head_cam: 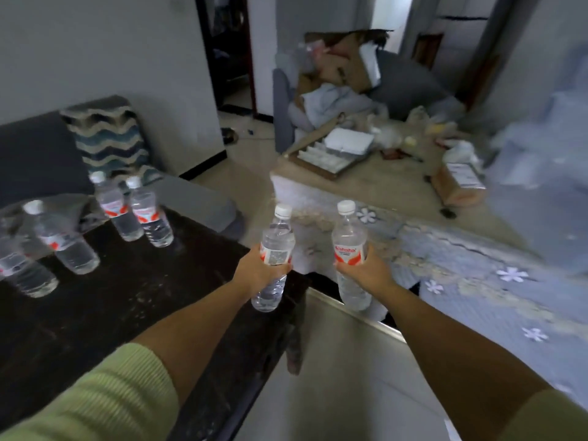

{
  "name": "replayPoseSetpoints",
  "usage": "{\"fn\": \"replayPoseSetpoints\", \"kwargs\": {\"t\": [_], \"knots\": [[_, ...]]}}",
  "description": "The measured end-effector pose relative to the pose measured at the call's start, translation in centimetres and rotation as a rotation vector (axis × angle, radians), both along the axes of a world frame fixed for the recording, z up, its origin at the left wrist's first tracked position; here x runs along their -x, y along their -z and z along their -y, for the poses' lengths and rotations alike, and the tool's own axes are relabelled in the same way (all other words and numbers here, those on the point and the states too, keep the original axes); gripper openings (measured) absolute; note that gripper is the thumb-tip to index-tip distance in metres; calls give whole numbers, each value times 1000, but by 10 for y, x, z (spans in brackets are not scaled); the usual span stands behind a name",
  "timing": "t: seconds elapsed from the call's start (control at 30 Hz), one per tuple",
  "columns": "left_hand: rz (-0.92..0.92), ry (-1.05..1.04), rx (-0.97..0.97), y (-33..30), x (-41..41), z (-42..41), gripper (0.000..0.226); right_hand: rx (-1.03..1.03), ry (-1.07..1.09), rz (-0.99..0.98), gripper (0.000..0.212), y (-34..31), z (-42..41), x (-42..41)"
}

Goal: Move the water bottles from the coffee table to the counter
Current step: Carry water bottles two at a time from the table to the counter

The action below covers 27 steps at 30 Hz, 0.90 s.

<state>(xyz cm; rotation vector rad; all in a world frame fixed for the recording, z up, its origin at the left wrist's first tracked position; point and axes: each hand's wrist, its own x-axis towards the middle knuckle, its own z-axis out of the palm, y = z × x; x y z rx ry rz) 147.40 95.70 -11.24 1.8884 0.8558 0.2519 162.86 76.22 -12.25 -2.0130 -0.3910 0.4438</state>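
Head view: blurred, perhaps four bottles (133,211) on coffee table (127,297).

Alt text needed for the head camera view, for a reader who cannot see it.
Each hand, left hand and right hand, grips one upright water bottle beyond the edge of a dark coffee table. Four more bottles stand on it.
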Motion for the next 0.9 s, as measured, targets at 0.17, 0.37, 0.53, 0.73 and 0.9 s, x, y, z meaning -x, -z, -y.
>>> {"fn": "replayPoseSetpoints", "kwargs": {"t": [0.17, 0.37, 0.53, 0.73, 0.9], "knots": [[-3, 244, 23, -1, -83, 79, 43, 52, 183, 14, 60, -5, 109, -44], [67, 525, 14, -4, -167, 193, 42, 118, 394, 48, 71, -5, 236, -68], [5, 815, 39, 0, -229, 292, 51, 159, 685, 28, 66, -3, 346, -58], [-52, 1121, -43, 4, -271, 388, 58, 137, 1027, -24, 75, 1, 426, -15], [-53, 1380, -97, 10, -278, 456, 63, 107, 1265, -38, 74, 6, 450, 34]]}}
